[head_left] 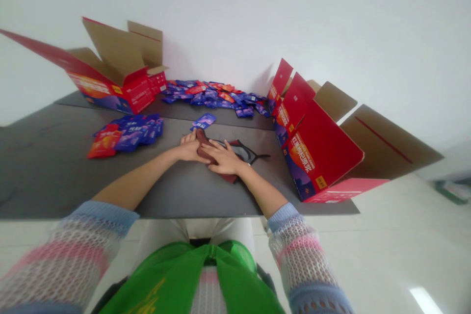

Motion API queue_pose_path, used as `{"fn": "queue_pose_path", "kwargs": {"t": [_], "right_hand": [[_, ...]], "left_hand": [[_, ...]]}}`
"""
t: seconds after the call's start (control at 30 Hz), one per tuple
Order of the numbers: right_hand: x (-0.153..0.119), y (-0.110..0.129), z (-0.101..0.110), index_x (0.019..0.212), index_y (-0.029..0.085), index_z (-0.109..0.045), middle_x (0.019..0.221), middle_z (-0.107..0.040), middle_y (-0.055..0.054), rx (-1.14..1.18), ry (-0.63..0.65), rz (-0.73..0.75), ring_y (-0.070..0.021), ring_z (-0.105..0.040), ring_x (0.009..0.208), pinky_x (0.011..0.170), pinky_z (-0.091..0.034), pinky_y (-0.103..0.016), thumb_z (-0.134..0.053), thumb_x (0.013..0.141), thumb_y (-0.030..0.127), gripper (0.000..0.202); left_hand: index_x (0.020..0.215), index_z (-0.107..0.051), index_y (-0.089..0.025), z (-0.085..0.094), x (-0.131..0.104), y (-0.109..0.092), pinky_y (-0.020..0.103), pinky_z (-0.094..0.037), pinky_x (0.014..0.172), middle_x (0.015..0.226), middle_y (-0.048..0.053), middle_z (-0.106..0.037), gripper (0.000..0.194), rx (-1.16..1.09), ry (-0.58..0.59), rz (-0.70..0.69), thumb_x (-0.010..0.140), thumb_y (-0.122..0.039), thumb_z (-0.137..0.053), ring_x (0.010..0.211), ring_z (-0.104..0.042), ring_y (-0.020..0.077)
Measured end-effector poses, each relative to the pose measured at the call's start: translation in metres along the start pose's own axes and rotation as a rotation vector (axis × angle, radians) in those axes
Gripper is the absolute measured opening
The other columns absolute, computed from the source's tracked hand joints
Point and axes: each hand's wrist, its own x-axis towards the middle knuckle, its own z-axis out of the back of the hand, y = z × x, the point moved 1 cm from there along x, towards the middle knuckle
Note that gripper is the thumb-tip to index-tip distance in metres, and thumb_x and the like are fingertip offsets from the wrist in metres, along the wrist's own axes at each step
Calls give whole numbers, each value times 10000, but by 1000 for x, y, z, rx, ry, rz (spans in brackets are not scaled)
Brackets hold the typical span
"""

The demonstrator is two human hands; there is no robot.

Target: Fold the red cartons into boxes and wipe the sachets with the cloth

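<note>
On the grey table lies a flat red-brown item (227, 176) with a grey panel and a black cord loop at its right end; its exact kind is unclear and my hands cover much of it. My left hand (190, 148) grips its left end, the thumb reaching over the top. Across its middle my right hand (223, 158) lies flat with fingers spread. Just beyond my left fingers rests a single blue sachet (204, 121). To the left is a fanned pile of blue sachets (134, 133) with red-orange sachets (105, 141) at its near side.
A long heap of blue and red sachets (209, 94) runs along the wall. At the back left stands an open red carton (110, 89). Open red cartons (312, 149) line the right side, flaps sticking out over the table edge (324, 208).
</note>
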Motion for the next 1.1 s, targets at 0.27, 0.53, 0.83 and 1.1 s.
{"fn": "queue_pose_path", "kwargs": {"t": [0.27, 0.53, 0.83, 1.1], "right_hand": [[5, -12, 6, 1460, 321, -476, 1587, -384, 3, 113, 48, 20, -254, -188, 1532, 1169, -10, -707, -504, 831, 191, 642], [-9, -30, 20, 1217, 357, -687, 1372, -630, 54, 87, -107, -166, -241, -420, 1433, 1183, -169, -661, -452, 918, 224, 402], [-1, -31, 5, 1517, 244, -397, 1569, -416, -50, -87, -178, -302, -247, -247, 1515, 1222, -131, -604, -480, 945, 506, 634], [14, -4, 9, 1525, 261, -378, 1603, -358, -1, -40, -1, -57, -234, -207, 1526, 1214, -170, -613, -507, 844, 302, 694]], "left_hand": [[1491, -451, -111, 7, 1, 2, 519, -237, 1137, 1565, 232, -336, 1216, -2, -55, -104, 537, -819, -711, 1405, -282, 491], [1594, -177, -47, 0, 4, 5, 469, -168, 1188, 1642, 244, -159, 1435, 17, -55, -51, 521, -887, -626, 1500, -148, 434], [1584, -128, 14, 0, 6, 3, 468, -141, 1190, 1646, 281, -44, 1453, 38, -9, -35, 547, -898, -580, 1520, -77, 416], [1605, -198, -126, -3, 8, 7, 463, -184, 1187, 1641, 216, -196, 1379, 14, -62, -93, 531, -887, -610, 1496, -177, 426]]}}
